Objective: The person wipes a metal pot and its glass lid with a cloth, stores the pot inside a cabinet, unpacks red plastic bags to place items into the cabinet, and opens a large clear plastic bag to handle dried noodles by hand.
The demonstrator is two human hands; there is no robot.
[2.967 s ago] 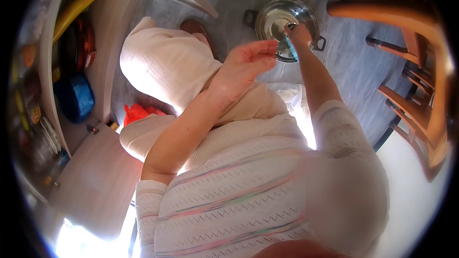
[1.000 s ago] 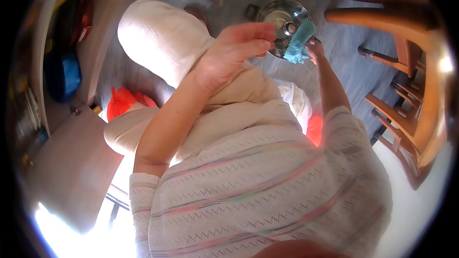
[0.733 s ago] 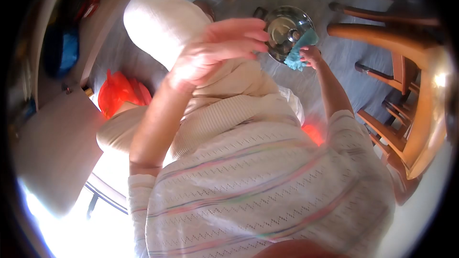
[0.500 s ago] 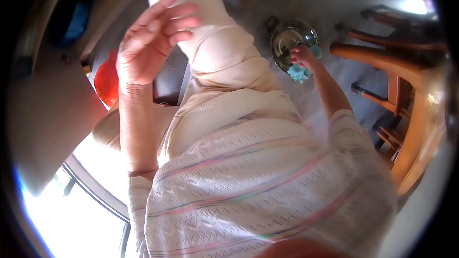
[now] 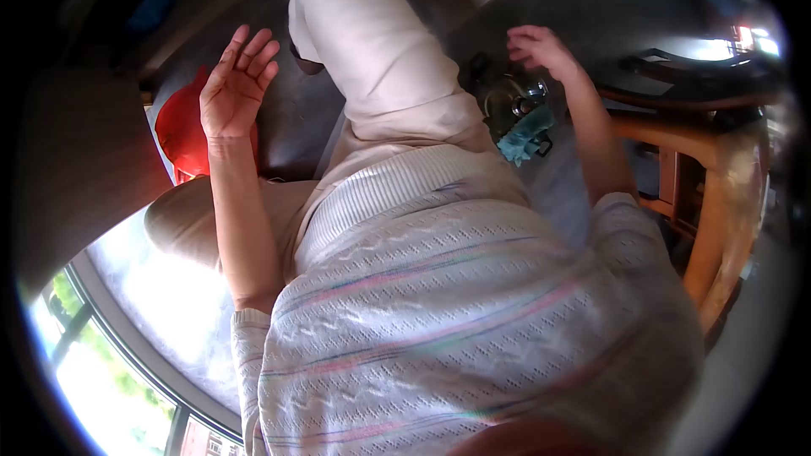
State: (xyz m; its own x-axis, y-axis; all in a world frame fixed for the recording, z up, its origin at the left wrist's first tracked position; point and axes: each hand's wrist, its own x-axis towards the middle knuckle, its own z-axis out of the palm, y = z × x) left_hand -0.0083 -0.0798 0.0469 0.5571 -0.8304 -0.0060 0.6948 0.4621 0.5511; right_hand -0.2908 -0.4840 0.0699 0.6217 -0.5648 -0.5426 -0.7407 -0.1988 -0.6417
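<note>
My left hand (image 5: pixel 236 89) is raised in front of my left side, palm turned up and fingers spread, with nothing in it. My right hand (image 5: pixel 542 49) hovers above a shiny metal pan (image 5: pixel 500 105) that has a dark handle, on the floor at my right. Its fingers stretch out and hold nothing. A crumpled teal cloth (image 5: pixel 525 135) lies over the near rim of the pan, apart from my hand. Part of the pan is hidden by the cloth and my trouser leg.
A red bag-like thing (image 5: pixel 182 128) stands beyond my left forearm. Wooden chair (image 5: pixel 718 177) parts rise close by my right arm. A dark brown panel (image 5: pixel 93 177) is at the left, and a bright window (image 5: pixel 110 371) is at the lower left.
My right hand has lifted off the teal cloth at the pan and moved up and away. My left hand has drawn back to the left, its fingers still spread.
</note>
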